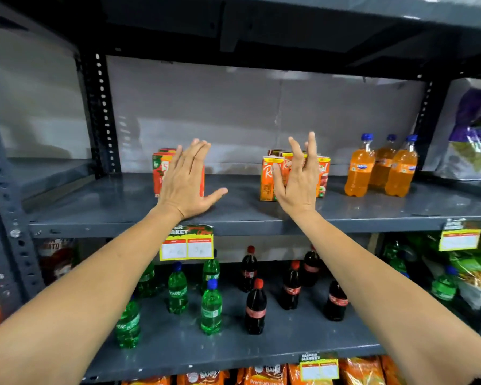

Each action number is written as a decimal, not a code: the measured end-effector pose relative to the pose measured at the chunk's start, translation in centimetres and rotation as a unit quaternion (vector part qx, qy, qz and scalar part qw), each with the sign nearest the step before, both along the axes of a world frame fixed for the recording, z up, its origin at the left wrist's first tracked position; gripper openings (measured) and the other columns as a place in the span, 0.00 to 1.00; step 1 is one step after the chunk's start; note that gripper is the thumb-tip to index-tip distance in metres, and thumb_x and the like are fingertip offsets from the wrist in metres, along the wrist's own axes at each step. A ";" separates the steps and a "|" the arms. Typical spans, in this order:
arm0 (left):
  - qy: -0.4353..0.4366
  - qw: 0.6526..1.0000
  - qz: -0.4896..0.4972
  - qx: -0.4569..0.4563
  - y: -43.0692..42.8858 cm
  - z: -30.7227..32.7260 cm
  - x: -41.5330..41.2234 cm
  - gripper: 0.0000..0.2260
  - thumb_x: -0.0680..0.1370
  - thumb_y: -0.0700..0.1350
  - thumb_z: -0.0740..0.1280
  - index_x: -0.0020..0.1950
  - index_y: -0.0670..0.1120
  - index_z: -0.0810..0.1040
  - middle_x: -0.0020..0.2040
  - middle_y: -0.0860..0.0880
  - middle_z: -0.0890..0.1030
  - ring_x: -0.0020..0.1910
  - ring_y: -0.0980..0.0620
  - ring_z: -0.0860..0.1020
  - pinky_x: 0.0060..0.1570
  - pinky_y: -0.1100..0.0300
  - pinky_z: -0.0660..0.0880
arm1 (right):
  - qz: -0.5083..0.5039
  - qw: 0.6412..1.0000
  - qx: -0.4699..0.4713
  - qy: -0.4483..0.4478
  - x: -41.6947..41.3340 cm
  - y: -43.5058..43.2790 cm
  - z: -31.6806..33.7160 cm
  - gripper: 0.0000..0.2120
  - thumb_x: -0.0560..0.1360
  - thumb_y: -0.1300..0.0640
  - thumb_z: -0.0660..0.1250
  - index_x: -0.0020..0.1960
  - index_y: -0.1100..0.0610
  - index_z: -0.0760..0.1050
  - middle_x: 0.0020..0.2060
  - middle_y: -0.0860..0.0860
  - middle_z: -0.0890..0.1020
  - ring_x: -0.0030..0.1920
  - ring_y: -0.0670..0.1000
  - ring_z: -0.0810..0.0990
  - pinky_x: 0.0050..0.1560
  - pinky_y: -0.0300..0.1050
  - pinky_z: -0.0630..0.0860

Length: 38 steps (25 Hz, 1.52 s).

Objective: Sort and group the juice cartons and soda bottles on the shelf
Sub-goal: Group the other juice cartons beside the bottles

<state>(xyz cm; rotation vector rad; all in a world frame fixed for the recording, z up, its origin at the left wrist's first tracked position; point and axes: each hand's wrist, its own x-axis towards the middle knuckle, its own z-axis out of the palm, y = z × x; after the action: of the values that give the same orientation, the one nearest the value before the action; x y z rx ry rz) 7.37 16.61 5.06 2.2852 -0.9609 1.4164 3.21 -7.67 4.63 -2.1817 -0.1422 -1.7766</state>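
Observation:
On the grey middle shelf stand red juice cartons at the left and a cluster of orange juice cartons in the middle. Three orange soda bottles with blue caps stand at the right. My left hand is open, fingers spread, in front of the red cartons and hiding part of them. My right hand is open in front of the orange cartons; whether it touches them I cannot tell. Neither hand holds anything.
The shelf below holds green soda bottles at the left and dark cola bottles to the right. Snack bags fill the bay at the right. Yellow price tags hang on the shelf edges. A perforated upright post stands at the left.

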 end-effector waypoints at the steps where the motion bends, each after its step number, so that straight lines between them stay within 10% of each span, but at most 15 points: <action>1: 0.011 1.000 -0.005 -0.001 -1.4 0.0 0.0 0.41 0.70 0.64 0.64 0.73 0.39 0.59 0.72 0.40 0.66 0.73 0.44 0.60 0.74 0.50 0.50 | -0.007 1.000 0.010 0.005 -0.3 -1.7 0.1 0.24 0.77 0.48 0.60 0.71 0.52 0.59 0.74 0.65 0.58 0.70 0.62 0.67 0.67 0.60 0.68; 12: 0.261 0.958 -0.077 -0.089 -14.4 -0.3 0.4 0.41 0.67 0.53 0.75 0.74 0.55 0.55 0.68 0.45 0.65 0.64 0.44 0.70 0.60 0.49 0.70 | 0.046 0.969 0.042 0.237 0.1 -14.3 0.5 0.30 0.74 0.50 0.67 0.73 0.46 0.60 0.76 0.57 0.54 0.75 0.59 0.57 0.70 0.54 0.65; 19: 0.266 0.953 -0.061 -0.131 -18.7 0.0 0.8 0.38 0.66 0.48 0.77 0.70 0.53 0.61 0.62 0.44 0.69 0.59 0.43 0.73 0.56 0.49 0.71 | 0.157 0.927 0.046 0.338 0.6 -14.9 0.7 0.40 0.70 0.61 0.71 0.74 0.48 0.53 0.68 0.57 0.70 0.68 0.56 0.71 0.66 0.54 0.72; 38: 0.315 0.935 -0.107 -0.122 -21.3 0.0 2.9 0.40 0.67 0.47 0.77 0.72 0.54 0.59 0.65 0.45 0.73 0.63 0.48 0.71 0.63 0.48 0.70 | 0.269 0.871 0.163 0.378 1.1 -17.1 0.9 0.36 0.75 0.68 0.64 0.73 0.42 0.53 0.66 0.55 0.71 0.65 0.52 0.73 0.61 0.56 0.77</action>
<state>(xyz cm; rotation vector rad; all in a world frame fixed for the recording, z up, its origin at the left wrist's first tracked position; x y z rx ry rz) 10.29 -4.70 5.02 2.1435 -0.7406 0.5970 4.34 -24.78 5.48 -2.1279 -0.2141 -0.5388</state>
